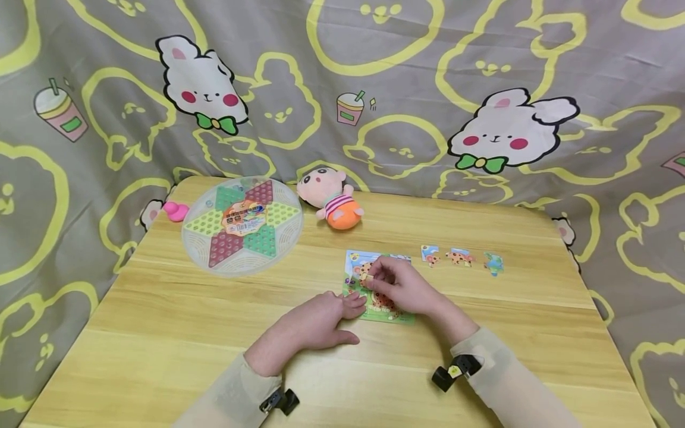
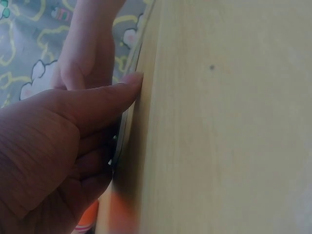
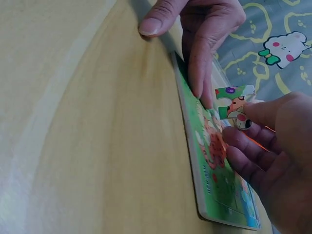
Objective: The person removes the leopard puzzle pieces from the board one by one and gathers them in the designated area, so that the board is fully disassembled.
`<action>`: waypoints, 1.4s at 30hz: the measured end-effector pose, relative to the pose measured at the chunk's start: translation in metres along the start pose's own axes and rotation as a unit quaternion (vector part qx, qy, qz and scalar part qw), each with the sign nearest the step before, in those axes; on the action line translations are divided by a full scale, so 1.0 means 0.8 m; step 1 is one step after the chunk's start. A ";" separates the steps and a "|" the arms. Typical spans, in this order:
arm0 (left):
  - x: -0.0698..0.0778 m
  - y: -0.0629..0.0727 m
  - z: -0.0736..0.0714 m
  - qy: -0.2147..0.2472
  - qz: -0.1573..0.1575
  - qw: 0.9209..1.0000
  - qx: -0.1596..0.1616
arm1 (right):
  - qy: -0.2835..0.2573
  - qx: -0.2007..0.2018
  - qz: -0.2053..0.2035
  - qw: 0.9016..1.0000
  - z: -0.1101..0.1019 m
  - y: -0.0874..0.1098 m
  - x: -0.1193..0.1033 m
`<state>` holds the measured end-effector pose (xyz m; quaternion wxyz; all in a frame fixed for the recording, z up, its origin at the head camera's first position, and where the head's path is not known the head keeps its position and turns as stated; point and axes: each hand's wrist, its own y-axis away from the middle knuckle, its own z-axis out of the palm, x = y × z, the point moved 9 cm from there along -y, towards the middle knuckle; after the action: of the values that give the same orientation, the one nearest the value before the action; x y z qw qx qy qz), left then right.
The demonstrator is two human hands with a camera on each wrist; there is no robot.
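A flat picture puzzle board (image 1: 401, 318) with a spotted cartoon animal on green lies on the table. My right hand (image 1: 405, 285) is over it and pinches a small puzzle piece (image 3: 232, 103) between thumb and fingers. In the right wrist view the piece is tilted, just above the board. My left hand (image 1: 320, 321) rests its extended fingers on the board's left edge, with the thumb apart on the table side. The left wrist view shows the left hand (image 2: 48, 141) from close by, with the board mostly hidden.
Right of the board lie three loose puzzle pieces: one (image 1: 430, 255), a spotted one (image 1: 461, 257) and a blue-green one (image 1: 494, 264). A round Chinese checkers board (image 1: 243, 226), a plush doll (image 1: 332, 199) and a pink toy (image 1: 175, 211) are farther back on the wooden table (image 1: 160, 333).
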<state>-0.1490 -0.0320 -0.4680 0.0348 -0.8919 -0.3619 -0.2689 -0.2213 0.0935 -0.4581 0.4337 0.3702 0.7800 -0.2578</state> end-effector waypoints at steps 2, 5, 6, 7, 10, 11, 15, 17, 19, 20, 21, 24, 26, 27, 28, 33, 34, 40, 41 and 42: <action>0.000 0.000 0.000 0.000 0.000 1.000 0.000 | -0.010 0.003 0.008 1.000 -0.003 0.000 0.002; 0.000 0.000 0.000 0.000 -0.001 1.000 0.000 | -0.028 0.003 0.018 0.999 -0.007 0.001 0.003; 0.000 -0.001 0.000 0.000 -0.002 1.000 -0.001 | -0.035 0.002 0.022 0.999 -0.008 0.002 0.002; 0.000 -0.001 0.000 0.000 -0.003 1.000 -0.001 | -0.038 0.003 0.025 0.999 -0.010 0.003 0.003; -0.001 -0.002 0.000 0.002 -0.007 1.000 -0.003 | -0.044 0.006 0.031 0.999 -0.017 0.007 0.002; -0.002 -0.002 0.000 0.004 -0.008 1.000 -0.003 | -0.047 0.008 0.032 0.998 -0.019 0.008 0.002; -0.001 -0.002 -0.001 0.007 -0.007 1.000 -0.003 | -0.053 0.016 0.035 0.998 -0.032 0.016 0.001; -0.001 -0.002 -0.001 0.007 -0.006 1.000 -0.004 | -0.054 0.021 0.042 0.997 -0.038 0.021 0.003; -0.001 -0.002 -0.001 0.009 -0.006 1.000 -0.005 | -0.052 0.026 0.052 0.997 -0.046 0.026 0.006; 0.000 -0.002 -0.001 0.011 -0.005 1.000 -0.006 | -0.050 0.030 0.056 0.997 -0.050 0.029 0.008; 0.000 -0.002 0.000 0.013 -0.005 1.000 -0.006 | -0.049 0.034 0.061 0.996 -0.054 0.031 0.009; 0.000 -0.001 0.000 0.016 -0.005 1.000 -0.006 | -0.049 0.053 0.074 0.995 -0.069 0.040 0.014; 0.000 -0.001 0.000 0.017 -0.007 1.000 -0.006 | -0.052 0.066 0.084 0.993 -0.079 0.045 0.019; 0.000 -0.001 0.000 0.018 -0.007 1.000 -0.006 | -0.054 0.072 0.089 0.992 -0.085 0.049 0.021; 0.000 -0.001 0.000 0.018 -0.009 1.000 -0.006 | -0.056 0.078 0.096 0.991 -0.090 0.052 0.024; -0.001 0.000 0.000 0.017 -0.013 1.000 -0.006 | -0.056 0.098 0.119 0.986 -0.116 0.070 0.039; -0.001 0.000 0.000 0.017 -0.014 1.000 -0.006 | -0.052 0.102 0.121 0.986 -0.121 0.074 0.041; 0.001 0.000 -0.001 0.014 -0.010 1.000 -0.004 | -0.014 0.108 0.121 0.987 -0.138 0.090 0.059; 0.001 0.000 -0.001 0.013 -0.010 1.000 -0.004 | -0.006 0.108 0.124 0.986 -0.139 0.092 0.062; 0.001 0.000 -0.001 0.013 -0.011 1.000 -0.005 | 0.003 0.107 0.125 0.986 -0.139 0.094 0.064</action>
<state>-0.1484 -0.0315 -0.4670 0.0320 -0.8847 -0.3695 -0.2824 -0.2330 0.2369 -0.4538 0.4182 0.5100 0.6965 -0.2825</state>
